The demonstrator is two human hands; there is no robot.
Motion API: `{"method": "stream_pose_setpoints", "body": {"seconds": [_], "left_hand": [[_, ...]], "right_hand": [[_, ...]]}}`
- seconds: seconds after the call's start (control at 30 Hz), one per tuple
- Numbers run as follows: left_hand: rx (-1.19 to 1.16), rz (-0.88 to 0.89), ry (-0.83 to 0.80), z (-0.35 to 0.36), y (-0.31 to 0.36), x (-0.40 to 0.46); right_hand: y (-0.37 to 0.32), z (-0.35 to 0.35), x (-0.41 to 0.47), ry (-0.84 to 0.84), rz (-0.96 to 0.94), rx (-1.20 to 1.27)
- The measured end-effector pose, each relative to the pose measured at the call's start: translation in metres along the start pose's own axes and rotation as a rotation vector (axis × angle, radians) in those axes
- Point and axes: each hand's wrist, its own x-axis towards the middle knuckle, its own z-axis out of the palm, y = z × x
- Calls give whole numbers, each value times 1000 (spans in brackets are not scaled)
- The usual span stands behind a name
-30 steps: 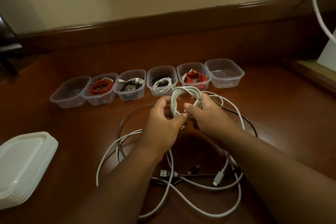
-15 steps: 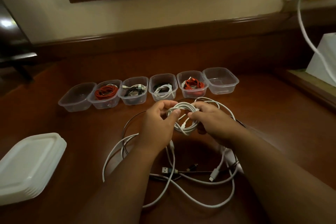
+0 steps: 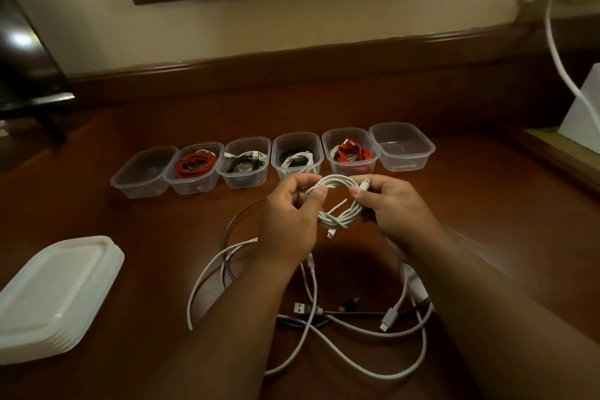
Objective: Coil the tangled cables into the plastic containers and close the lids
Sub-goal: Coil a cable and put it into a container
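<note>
I hold a coiled white cable (image 3: pixel 337 201) above the table with both hands. My left hand (image 3: pixel 289 224) pinches its left side, and my right hand (image 3: pixel 396 208) pinches the right side at a white plug. Several clear plastic containers stand in a row behind: the far-left container (image 3: pixel 143 172) and the far-right container (image 3: pixel 402 148) hold nothing, the others hold coiled cables, one being a red cable (image 3: pixel 194 164). Loose tangled white and dark cables (image 3: pixel 311 312) lie under my forearms.
A stack of white lids (image 3: pixel 52 295) lies at the table's left front. A white power cord (image 3: pixel 565 75) hangs from a wall socket at the upper right, near a white box (image 3: pixel 584 117). A raised wooden ledge (image 3: pixel 292 71) runs along the back.
The white cable went from an upright loop to a flatter, tighter coil stretched between both hands. The view tilted up, showing more wall.
</note>
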Motion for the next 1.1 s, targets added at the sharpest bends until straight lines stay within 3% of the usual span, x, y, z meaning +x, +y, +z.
{"method": "stream_pose_setpoints", "body": {"seconds": [0.3, 0.57, 0.83, 1.1], "left_hand": [[109, 1, -65, 6, -4, -3], [361, 197, -103, 37, 28, 24], [754, 274, -328, 91, 15, 87], [1150, 508, -497, 124, -6, 129]], "right_hand": [[4, -5, 3, 100, -4, -103], [-21, -33, 12, 300, -57, -76], [-27, -94, 70, 356, -80, -576], [-28, -123, 160, 432, -59, -1043]]}}
